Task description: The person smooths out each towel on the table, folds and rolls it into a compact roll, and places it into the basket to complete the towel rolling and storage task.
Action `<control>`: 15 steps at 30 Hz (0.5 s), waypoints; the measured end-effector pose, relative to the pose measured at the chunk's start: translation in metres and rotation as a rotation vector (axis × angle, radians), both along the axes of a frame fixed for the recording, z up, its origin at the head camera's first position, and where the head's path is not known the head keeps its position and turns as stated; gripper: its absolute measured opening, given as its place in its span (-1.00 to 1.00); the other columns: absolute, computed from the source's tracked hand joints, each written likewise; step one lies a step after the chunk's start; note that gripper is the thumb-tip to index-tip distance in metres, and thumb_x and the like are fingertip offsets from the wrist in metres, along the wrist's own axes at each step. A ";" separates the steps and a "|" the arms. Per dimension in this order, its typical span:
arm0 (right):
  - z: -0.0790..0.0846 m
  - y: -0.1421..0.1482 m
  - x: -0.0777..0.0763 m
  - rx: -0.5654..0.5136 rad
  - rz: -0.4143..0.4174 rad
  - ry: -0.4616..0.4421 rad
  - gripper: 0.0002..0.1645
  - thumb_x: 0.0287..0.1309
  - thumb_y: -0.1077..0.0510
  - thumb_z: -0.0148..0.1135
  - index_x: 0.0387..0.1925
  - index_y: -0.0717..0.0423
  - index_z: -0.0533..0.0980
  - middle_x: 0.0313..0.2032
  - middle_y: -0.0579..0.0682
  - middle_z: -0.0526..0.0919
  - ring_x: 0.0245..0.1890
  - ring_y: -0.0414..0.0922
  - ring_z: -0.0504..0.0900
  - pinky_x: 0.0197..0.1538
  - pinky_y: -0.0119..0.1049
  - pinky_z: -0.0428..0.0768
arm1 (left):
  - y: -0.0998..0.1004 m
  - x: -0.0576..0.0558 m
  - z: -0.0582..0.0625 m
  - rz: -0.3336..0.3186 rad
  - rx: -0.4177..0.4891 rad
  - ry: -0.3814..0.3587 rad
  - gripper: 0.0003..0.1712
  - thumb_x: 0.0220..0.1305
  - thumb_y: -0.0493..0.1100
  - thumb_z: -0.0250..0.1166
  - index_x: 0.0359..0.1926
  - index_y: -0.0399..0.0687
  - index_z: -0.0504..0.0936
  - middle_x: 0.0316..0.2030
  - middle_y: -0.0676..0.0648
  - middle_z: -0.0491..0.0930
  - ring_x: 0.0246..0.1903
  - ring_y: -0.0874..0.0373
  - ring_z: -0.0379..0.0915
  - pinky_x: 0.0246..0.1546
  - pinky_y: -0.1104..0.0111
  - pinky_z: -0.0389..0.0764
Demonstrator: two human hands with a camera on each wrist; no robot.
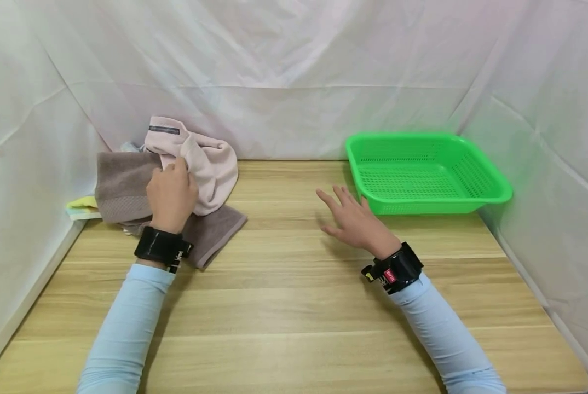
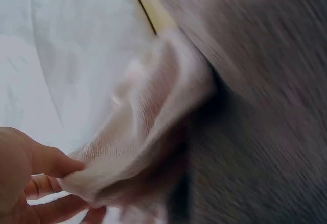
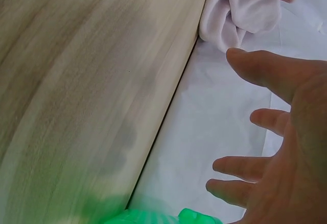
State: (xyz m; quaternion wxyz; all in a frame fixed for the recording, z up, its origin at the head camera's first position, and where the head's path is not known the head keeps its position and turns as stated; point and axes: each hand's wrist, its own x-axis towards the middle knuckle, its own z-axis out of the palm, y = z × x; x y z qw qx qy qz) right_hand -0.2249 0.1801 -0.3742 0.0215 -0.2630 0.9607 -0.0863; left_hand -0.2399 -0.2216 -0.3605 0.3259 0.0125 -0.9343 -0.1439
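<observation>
At the left of the table my left hand [image 1: 172, 192] pinches a pale pink towel [image 1: 214, 169] between thumb and fingers. In the left wrist view the pink cloth [image 2: 148, 112] rises in a fold from that pinch. A grey-brown towel [image 1: 126, 183] lies beneath and beside it, one corner spreading out toward the front. My right hand [image 1: 348, 219] hovers over the table just left of the green basket [image 1: 422, 207], its fingers spread and holding nothing. The right wrist view also shows this right hand [image 3: 276, 127] with its fingers apart.
A yellow and a light blue folded cloth [image 1: 83, 206] stick out from under the grey-brown towel at the left wall. White sheeting [image 1: 284, 109] encloses the table on the back and both sides. The basket stands near the back right corner.
</observation>
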 end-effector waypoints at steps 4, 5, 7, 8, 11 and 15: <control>0.000 0.000 -0.001 -0.034 0.055 0.027 -0.26 0.42 -0.15 0.23 0.49 0.00 0.32 0.41 0.29 0.42 0.42 0.24 0.41 0.40 0.33 0.37 | 0.027 0.004 0.007 -0.170 -0.011 -0.033 -0.86 0.42 -0.23 0.12 -0.23 -0.26 0.43 -0.45 -0.34 0.54 -0.42 -0.33 0.44 -0.47 -0.12 0.45; 0.000 0.000 -0.001 -0.046 0.073 0.029 -0.34 0.42 -0.12 0.24 0.41 0.05 0.42 0.32 0.26 0.52 0.32 0.20 0.52 0.35 0.24 0.46 | 0.036 0.006 0.009 -0.228 -0.019 -0.063 -0.88 0.43 -0.22 0.13 -0.22 -0.22 0.43 -0.44 -0.30 0.54 -0.41 -0.29 0.45 -0.47 -0.08 0.47; -0.001 0.000 -0.001 -0.068 0.103 0.024 -0.49 0.42 -0.09 0.24 0.24 0.10 0.56 0.14 0.18 0.65 0.13 0.12 0.65 0.21 0.08 0.60 | 0.053 0.011 0.010 -0.351 -0.063 -0.127 -0.91 0.42 -0.22 0.16 -0.20 -0.16 0.44 -0.40 -0.20 0.54 -0.36 -0.21 0.48 -0.40 -0.02 0.52; -0.001 0.000 -0.001 -0.071 0.111 0.017 -0.54 0.43 -0.08 0.23 0.18 0.09 0.60 0.09 0.15 0.68 0.05 0.10 0.68 0.14 0.04 0.63 | 0.062 0.014 0.010 -0.419 -0.099 -0.158 -0.92 0.41 -0.22 0.17 -0.16 -0.13 0.46 -0.35 -0.17 0.56 -0.31 -0.19 0.52 -0.35 0.00 0.56; -0.002 -0.001 0.000 -0.067 0.122 0.008 -0.56 0.44 -0.07 0.22 0.16 0.09 0.61 0.07 0.13 0.69 0.00 0.09 0.70 0.09 0.03 0.66 | 0.088 0.025 0.009 -0.621 -0.162 -0.285 -0.56 0.41 -0.23 0.20 0.27 -0.19 0.46 0.00 -0.18 0.65 -0.07 -0.16 0.58 -0.03 0.00 0.63; -0.001 -0.002 0.002 -0.065 0.108 0.009 -0.40 0.44 -0.10 0.21 0.38 0.05 0.44 0.18 0.18 0.62 0.04 0.14 0.69 0.12 0.08 0.66 | 0.117 0.044 0.008 -0.820 -0.207 -0.403 -0.29 0.43 -0.21 0.22 0.52 -0.22 0.26 0.18 -0.25 0.62 0.08 -0.13 0.60 0.19 0.01 0.59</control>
